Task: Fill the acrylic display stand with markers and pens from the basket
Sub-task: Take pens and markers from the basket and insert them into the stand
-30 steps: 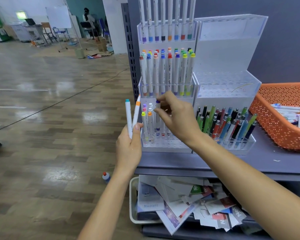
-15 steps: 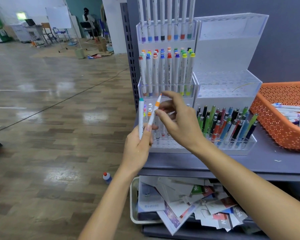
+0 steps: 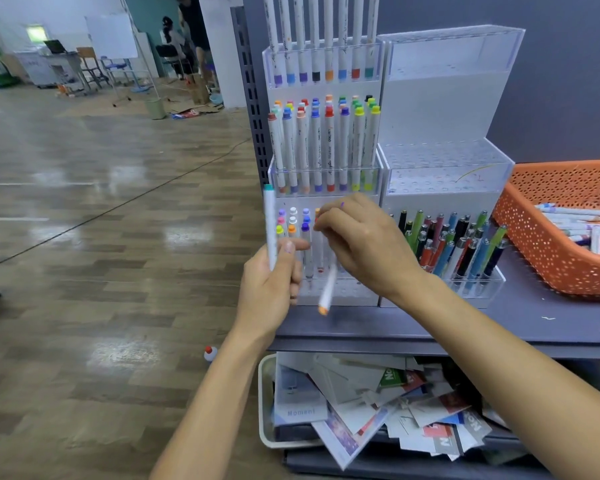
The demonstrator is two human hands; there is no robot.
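Two hands, one marker each, at the stand.
The left hand grips a teal marker upright beside the stand. The right hand pinches a blurred orange marker, tip down, before the lowest left tier, where at least nine caps show. Eight markers fill the top row. One basket sits right on the surface.

Bare forearms, purple-painted nails on left hand and right hand
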